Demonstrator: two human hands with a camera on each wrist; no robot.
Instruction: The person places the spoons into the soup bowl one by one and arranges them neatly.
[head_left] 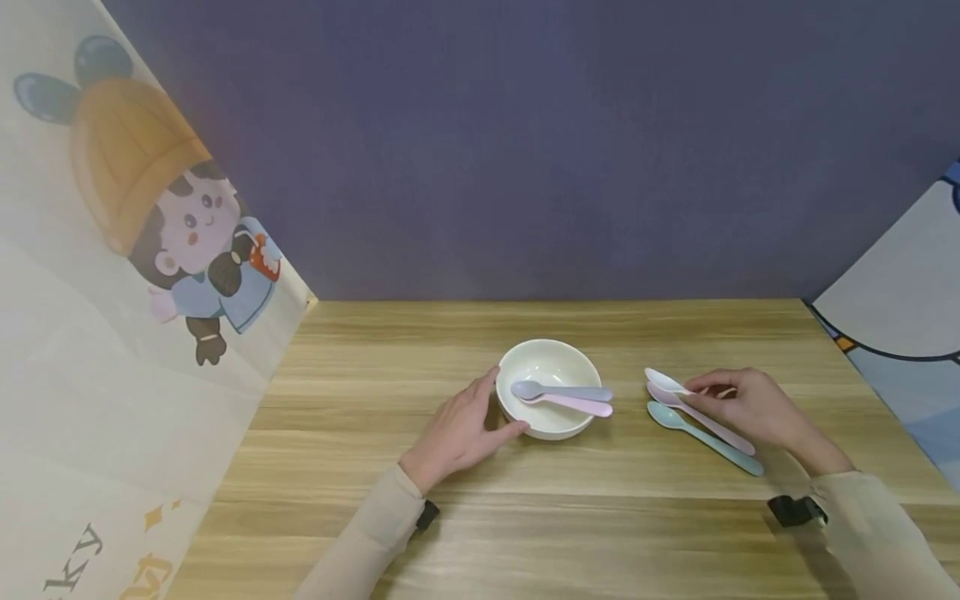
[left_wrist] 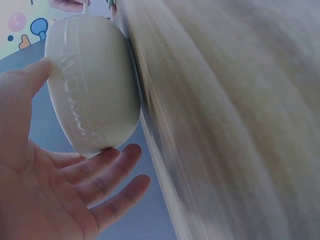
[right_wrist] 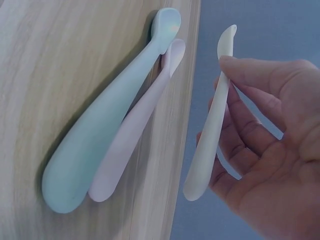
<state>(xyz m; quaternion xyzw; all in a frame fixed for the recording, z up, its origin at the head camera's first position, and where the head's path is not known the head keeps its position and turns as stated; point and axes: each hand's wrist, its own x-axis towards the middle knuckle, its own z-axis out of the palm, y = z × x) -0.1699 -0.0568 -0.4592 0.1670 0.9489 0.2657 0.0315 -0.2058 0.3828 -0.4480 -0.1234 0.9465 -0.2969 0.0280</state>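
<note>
A white bowl (head_left: 551, 358) stands upright on the table, with a lavender spoon (head_left: 577, 392) and a pink spoon (head_left: 579, 406) lying in it, their handles over the right rim. My left hand (head_left: 460, 427) holds the bowl's left side between thumb and fingers; in the left wrist view the fingers touch its outer wall. To the right, my right hand (head_left: 753, 407) pinches a white spoon (right_wrist: 207, 140) by thumb and fingers near its bowl end, lifted off the table. Beside that hand lie a pale pink spoon (right_wrist: 131, 135) and a mint green spoon (right_wrist: 95, 137), close together.
The wooden table (head_left: 360, 383) meets a dark blue-purple panel (head_left: 525, 167) at its back edge. A white wall with a cartoon figure (head_left: 202, 208) rises on the left, and a printed panel (head_left: 900, 283) on the right.
</note>
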